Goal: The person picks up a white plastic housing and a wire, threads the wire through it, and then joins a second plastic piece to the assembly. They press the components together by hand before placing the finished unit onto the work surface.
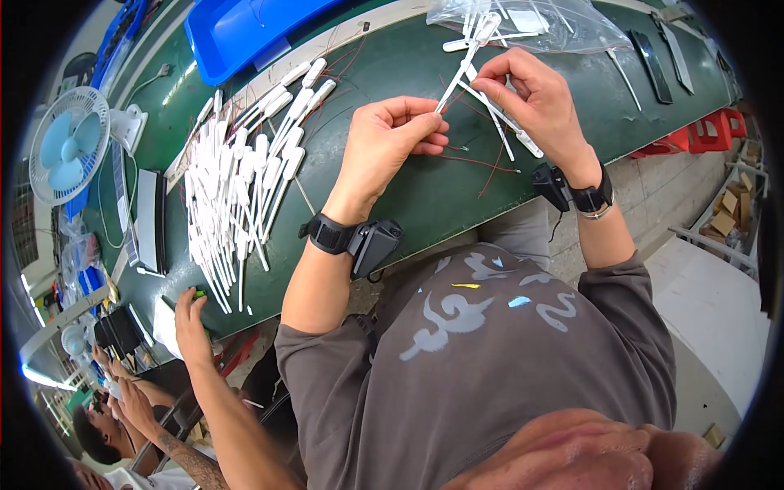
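White plastic stick (467, 59) with paddle end pinched at lower tip by left hand (384, 143), upper shaft steadied by right hand (535, 102), which also holds second stick; thin red wire (482, 162) lies below on green bench (425, 196). Finished pile (237, 188) large at left (dozens laid out); clear bag (531, 20) still holds more, so work looks partway.

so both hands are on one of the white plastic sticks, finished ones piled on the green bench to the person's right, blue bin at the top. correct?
Not quite. The pile of white sticks lies on the green bench to the person's left, not right, as the head view shows. The rest holds: left hand and right hand both pinch one white stick, and the blue bin sits at the top.
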